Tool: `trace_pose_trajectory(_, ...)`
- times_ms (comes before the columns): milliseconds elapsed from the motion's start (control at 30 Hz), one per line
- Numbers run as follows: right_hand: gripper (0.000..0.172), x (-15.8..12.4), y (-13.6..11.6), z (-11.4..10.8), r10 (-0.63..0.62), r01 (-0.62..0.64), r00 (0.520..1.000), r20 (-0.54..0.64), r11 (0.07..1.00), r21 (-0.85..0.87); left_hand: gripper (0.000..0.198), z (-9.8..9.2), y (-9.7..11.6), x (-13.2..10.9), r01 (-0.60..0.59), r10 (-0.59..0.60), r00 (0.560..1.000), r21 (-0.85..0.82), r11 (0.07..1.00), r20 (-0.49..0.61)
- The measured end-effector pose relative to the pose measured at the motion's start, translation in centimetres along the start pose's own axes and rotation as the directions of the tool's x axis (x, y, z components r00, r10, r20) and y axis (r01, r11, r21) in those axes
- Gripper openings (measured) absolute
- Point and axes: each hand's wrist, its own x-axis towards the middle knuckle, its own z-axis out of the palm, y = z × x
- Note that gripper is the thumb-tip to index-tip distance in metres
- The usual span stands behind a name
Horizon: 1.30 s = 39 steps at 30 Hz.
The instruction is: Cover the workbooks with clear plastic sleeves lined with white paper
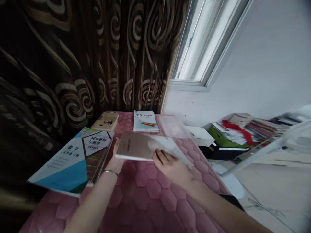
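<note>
A brown-covered book [134, 145] is held level just above the pink table. At its left edge my left hand [117, 158], with a bracelet on the wrist, is closed on it; most of those fingers are hidden behind the book. My right hand [170, 165] is closed on the book's right part, fingers bent over the front edge. A translucent plastic sheet or cover [173, 145] lies over the book's right side and sticks out past it, blurred. Whether the sheet is attached to the book I cannot tell.
Left of my hands, a blue-and-white textbook [68, 161] lies on a stack. Behind are a tan book [105, 122], white booklets [145, 121] and a clear plastic sheet [172, 125] on the pink quilted tablecloth [150, 187]. A white box [200, 136] and piled papers [233, 132] stand right.
</note>
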Motion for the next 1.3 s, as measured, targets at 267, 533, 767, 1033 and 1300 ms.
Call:
trace_pose_trajectory(267, 0.037, -8.5, -5.5, 9.9, -0.055, 0.057, 0.998, 0.038, 0.997, -0.060, 0.021, -2.4, -5.3, -1.4, 0.204, -0.169, 0.976, 0.300, 0.932, -0.141)
trace_pose_trajectory(533, 0.038, -9.8, -6.8, 10.5, 0.027, -0.028, 0.998, 0.065, 1.000, 0.015, 0.061, -1.2, -5.0, -1.8, 0.142, -0.029, 0.983, 0.651, 0.746, -0.181)
trace_pose_trajectory(767, 0.028, -6.9, -5.9, 6.0, 0.180, -0.275, 0.930, 0.322, 0.920, 0.281, 0.054, 2.8, -5.6, -2.6, -0.386, 0.190, 0.906, 0.923, 0.002, 0.378)
trace_pose_trajectory(1033, 0.058, 2.6, -3.5, 9.9, 0.315, -0.472, 0.858, 0.407, 0.796, 0.379, 0.059, 4.5, -8.3, -2.0, -0.466, 0.085, 0.879, 0.883, -0.053, 0.468)
trace_pose_trajectory(1300, 0.066, -2.6, 1.2, 11.9, 0.509, -0.626, 0.729, 0.458, 0.767, 0.144, 0.057, 3.4, -8.1, -2.0, -0.465, 0.156, 0.870, 0.883, -0.056, 0.468)
